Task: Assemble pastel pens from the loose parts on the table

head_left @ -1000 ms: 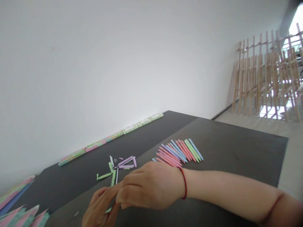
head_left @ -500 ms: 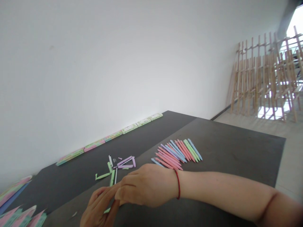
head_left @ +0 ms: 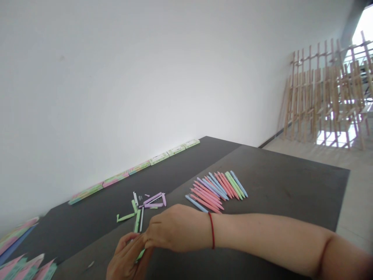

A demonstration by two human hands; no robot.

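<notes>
My left hand is at the bottom of the view, fingers closed around a green pen, of which only a short stretch shows. My right hand, with a red cord on its wrist, meets the left fingertips from the right. Its fingers are pinched together, and what lies between them is hidden. Just beyond the hands are loose pen parts: green barrel pieces, a white refill and purple pieces. Right of them, several pink, blue, purple and green pens lie side by side in a row.
Flat pastel boxes line the wall along the dark table. More pastel packets lie at the lower left, by a blue-edged pack. Wooden easel-like frames stand on the floor at the far right.
Both hands have shifted slightly, the left one to the right and closer under the right. More of the blue pen near my right wrist shows. The loose parts lie as before.
</notes>
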